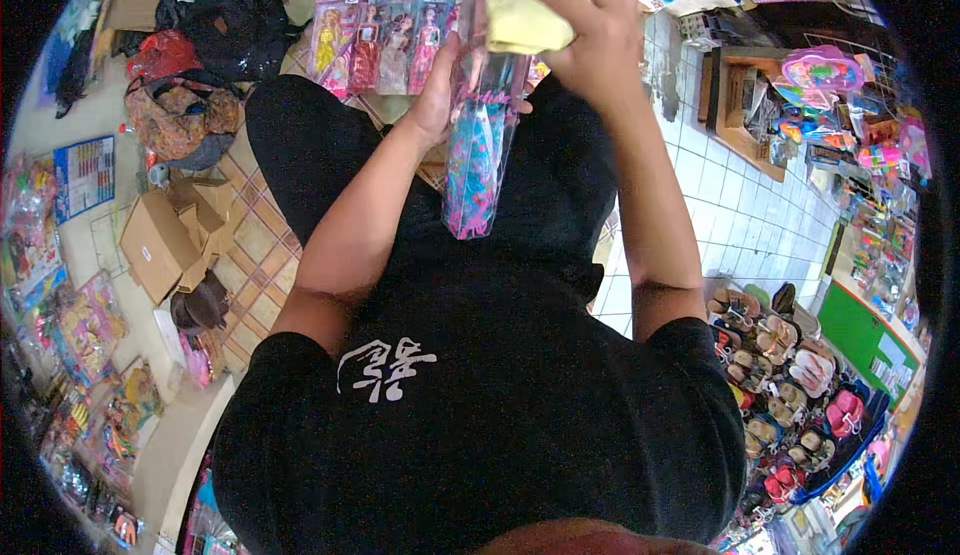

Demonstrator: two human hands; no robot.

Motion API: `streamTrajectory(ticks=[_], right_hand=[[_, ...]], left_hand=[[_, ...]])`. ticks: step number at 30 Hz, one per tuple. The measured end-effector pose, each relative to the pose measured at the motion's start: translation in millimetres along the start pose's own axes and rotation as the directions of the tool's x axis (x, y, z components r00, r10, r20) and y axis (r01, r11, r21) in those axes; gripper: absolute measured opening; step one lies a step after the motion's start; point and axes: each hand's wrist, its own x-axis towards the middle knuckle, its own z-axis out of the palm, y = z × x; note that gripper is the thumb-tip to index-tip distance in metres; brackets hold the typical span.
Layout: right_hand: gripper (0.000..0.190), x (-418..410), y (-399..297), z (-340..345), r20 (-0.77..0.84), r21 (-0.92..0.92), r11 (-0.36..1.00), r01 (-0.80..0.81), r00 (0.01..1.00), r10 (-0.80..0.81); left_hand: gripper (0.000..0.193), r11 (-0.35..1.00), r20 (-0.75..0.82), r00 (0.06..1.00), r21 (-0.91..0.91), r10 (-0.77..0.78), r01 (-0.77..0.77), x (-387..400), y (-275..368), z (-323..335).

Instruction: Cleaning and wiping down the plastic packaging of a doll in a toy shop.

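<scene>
My left hand [435, 101] grips a long clear plastic doll box [476, 169] from its left side, fingertips showing at its right edge. The box is tilted above my lap; inside it is a doll in a turquoise and pink dress. In my right hand [596, 34] is a folded pale yellow cloth [529, 19], which lies over the upper part of the box and hides it. Beyond my left hand, several packaged dolls [386, 45] stand side by side in pink boxes with clear fronts.
An opened cardboard box [169, 232] sits on the tiled floor to the left, near a patterned bag [180, 116] and black plastic bags [225, 19]. At right are a wooden frame [720, 112], packaged toys [821, 71], several pairs of sandals [780, 397] and a green board [862, 330].
</scene>
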Motion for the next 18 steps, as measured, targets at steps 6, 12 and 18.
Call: streamTrajectory(ticks=[6,12,18], right_hand=[[0.063,-73.6,-39.4,12.6,0.224,0.201,0.979,-0.026,0.974,-0.020],[0.072,-94.4,-71.1,-18.2,0.394,0.246,0.962,-0.118,0.919,0.012],[0.053,-91.1,-76.7,-15.8,0.370,-0.214,0.977,0.014,0.926,0.068]], left_hand=[[0.071,0.992,-0.100,0.995,-0.125,-0.006,-0.007,1.0,-4.2,-10.3],[0.071,0.970,0.048,0.999,-0.242,-0.013,0.025,7.4,-11.1,-13.6],[0.068,0.993,-0.059,0.998,-0.120,0.007,-0.014,-4.1,7.6,3.3]])
